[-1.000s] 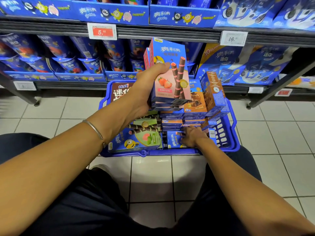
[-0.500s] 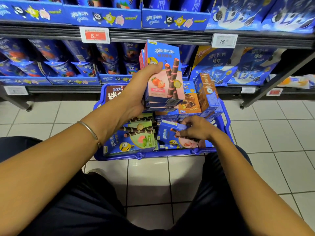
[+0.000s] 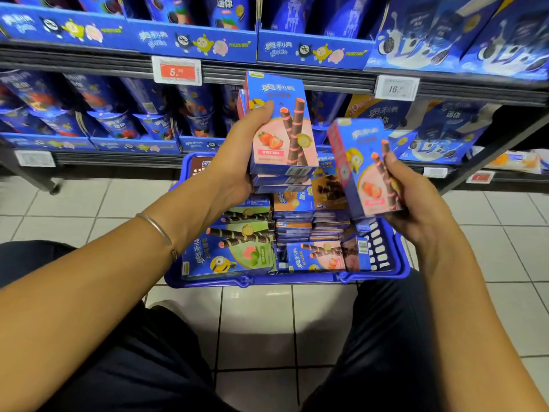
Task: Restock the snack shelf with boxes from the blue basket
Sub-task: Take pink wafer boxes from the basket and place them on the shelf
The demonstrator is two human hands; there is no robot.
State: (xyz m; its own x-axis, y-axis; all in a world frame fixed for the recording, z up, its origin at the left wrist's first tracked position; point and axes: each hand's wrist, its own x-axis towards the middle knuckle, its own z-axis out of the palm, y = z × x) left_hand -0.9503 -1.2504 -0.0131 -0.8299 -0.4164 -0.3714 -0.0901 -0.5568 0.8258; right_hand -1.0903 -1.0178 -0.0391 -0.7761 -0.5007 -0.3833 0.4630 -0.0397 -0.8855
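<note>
Several strawberry boxes [image 3: 280, 129] stand upright as one stack in my left hand [image 3: 234, 171], above the far half of the blue basket [image 3: 285, 282]. My thumb lies across the front face of the stack; the fingers behind it I cannot see, but I judge they close on the back. A single box [image 3: 364, 171] of the same kind is in my right hand [image 3: 416, 203], above the right side of the basket, tilted, with my fingers curled on its front and right edge. Other boxes [image 3: 231, 254] lie flat inside the basket. The snack shelf [image 3: 326, 81] rises just behind the basket.

These cartons look light and thin, stiff mostly at the edges. I think the wafer sticks inside break easily, and the printed card is smooth, so a stack may slide apart. I would press on the narrow sides and support the bottom, not squeeze the broad faces.
</note>
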